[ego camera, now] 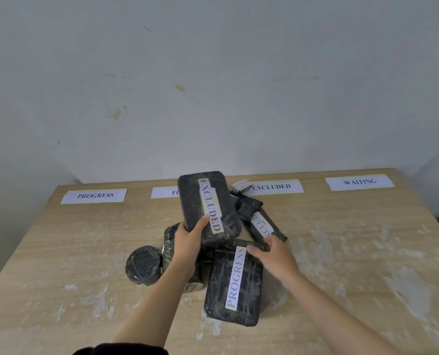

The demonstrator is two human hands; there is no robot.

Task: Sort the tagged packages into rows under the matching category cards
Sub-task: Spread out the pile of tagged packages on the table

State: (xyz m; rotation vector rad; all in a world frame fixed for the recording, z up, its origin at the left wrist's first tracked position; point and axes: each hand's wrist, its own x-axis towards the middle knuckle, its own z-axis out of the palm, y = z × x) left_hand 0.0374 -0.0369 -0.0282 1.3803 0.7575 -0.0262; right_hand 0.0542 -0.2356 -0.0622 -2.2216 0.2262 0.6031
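Black-wrapped packages lie heaped in the middle of the wooden table (341,252). My left hand (187,242) grips the near end of a large flat package tagged EXCLUDED (208,203) and holds it tilted up above the heap. My right hand (274,254) rests on the far right corner of a flat package tagged PROGRESS (235,280), fingers curled over its edge. Behind it lies a slim package (262,224) whose tag is partly readable. Four white category cards line the far edge: PROGRESS (94,195), one partly hidden (165,192), EXCLUDED (274,187), WAITING (359,181).
A round black-wrapped package (143,265) stands left of the heap. A small package (240,187) lies near the EXCLUDED card. More wrapped packages sit hidden under my left arm. The tabletop is worn with pale patches. A plain wall rises behind the table.
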